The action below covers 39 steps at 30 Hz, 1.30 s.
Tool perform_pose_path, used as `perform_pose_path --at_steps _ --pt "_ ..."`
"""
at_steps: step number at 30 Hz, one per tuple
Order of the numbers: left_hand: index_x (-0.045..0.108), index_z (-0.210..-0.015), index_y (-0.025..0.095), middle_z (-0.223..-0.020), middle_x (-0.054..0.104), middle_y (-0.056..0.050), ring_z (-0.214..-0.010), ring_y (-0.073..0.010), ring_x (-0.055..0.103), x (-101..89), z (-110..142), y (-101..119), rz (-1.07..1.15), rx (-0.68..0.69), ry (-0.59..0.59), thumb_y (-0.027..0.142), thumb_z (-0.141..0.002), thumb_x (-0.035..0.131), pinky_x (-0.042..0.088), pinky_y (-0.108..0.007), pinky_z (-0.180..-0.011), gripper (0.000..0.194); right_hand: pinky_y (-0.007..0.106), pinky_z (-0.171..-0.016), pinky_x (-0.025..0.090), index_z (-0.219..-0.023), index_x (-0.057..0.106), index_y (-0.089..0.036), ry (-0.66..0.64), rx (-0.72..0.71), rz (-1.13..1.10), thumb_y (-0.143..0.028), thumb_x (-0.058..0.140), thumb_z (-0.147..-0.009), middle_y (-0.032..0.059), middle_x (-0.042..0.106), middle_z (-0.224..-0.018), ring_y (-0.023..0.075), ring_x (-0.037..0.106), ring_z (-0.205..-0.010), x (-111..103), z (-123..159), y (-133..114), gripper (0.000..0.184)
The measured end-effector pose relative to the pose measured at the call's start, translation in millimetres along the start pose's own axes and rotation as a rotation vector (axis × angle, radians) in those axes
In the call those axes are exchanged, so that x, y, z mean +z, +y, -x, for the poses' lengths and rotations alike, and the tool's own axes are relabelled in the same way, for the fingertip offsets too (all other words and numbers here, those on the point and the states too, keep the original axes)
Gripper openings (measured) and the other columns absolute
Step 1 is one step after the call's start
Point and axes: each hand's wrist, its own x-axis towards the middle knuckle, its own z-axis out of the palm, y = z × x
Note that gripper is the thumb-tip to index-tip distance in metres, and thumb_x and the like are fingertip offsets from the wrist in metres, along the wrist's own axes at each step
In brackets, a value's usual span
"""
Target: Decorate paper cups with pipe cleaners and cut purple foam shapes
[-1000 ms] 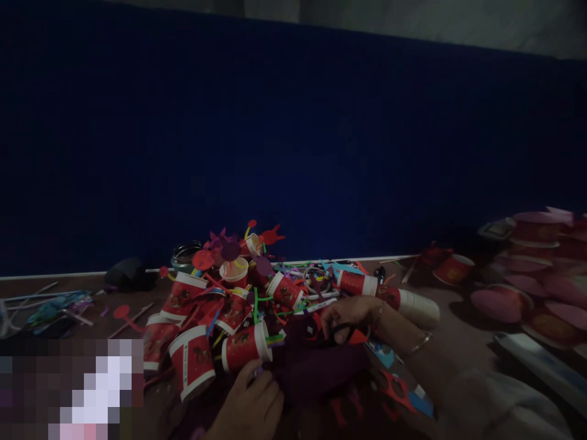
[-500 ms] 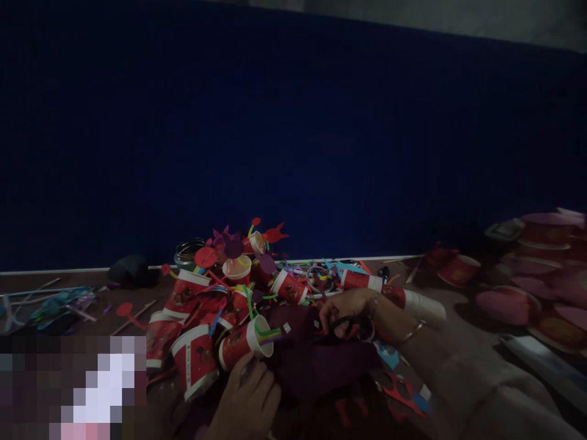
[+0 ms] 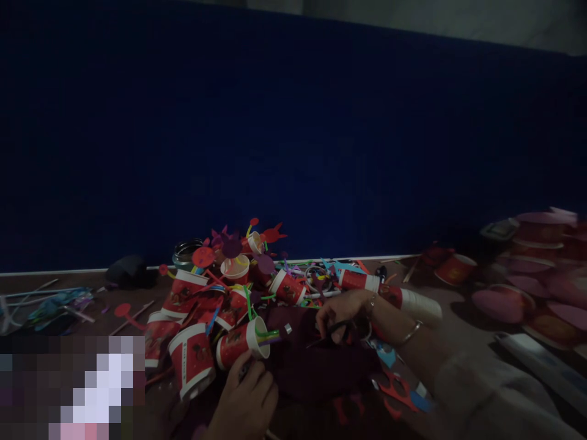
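My right hand is closed around black-handled scissors, whose blades lie against a dark purple sheet. A bangle sits on that wrist. My left hand is closed on the near-left edge of the same purple sheet. Right above it lies a tipped red paper cup with green and purple straws in its mouth. Behind both hands is a heap of red paper cups with paper flowers on straws.
A dark blue wall rises behind the heap. A stack of nested cups lies on its side at the right. Pink-lidded red cups crowd the far right. Loose straws lie left. Red and blue paper scraps lie near my right forearm.
My right hand has shifted slightly left with the scissors. The scissor handles have moved under the hand. My left hand has edged up along the purple sheet.
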Motion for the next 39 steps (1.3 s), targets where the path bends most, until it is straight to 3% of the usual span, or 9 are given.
perform_pose_path --at_steps 16,29,39 --pt "0.060 -0.069 0.018 -0.065 0.054 0.000 -0.076 -0.0152 0.048 4.5 3 1 -0.013 -0.023 0.032 0.016 -0.089 0.030 0.023 -0.043 -0.098 0.036 0.015 -0.049 0.044 -0.084 0.067 -0.013 -0.001 0.003 0.126 -0.034 0.083 -0.047 -0.0043 0.066 -0.064 0.0072 0.058 -0.052 -4 -15 -11 0.046" --pt "0.061 -0.071 0.017 -0.067 0.057 0.001 -0.079 -0.0144 0.049 0.3 1 0 -0.001 -0.017 0.020 0.019 -0.093 0.027 0.019 -0.041 -0.100 0.040 0.015 -0.048 0.044 -0.082 0.067 -0.013 0.066 -0.059 0.044 -0.031 0.082 -0.047 -0.0041 0.065 -0.063 0.0067 0.058 -0.052 12 -23 -7 0.042" --pt "0.062 -0.072 0.016 -0.066 0.058 0.000 -0.077 -0.0145 0.050 -4.6 -6 1 0.025 0.006 0.084 0.016 -0.092 0.027 0.018 -0.040 -0.102 0.040 0.013 -0.048 0.043 -0.078 0.066 -0.013 0.067 -0.074 0.028 -0.029 0.081 -0.047 -0.0045 0.065 -0.061 0.0072 0.058 -0.051 23 -23 -14 0.038"
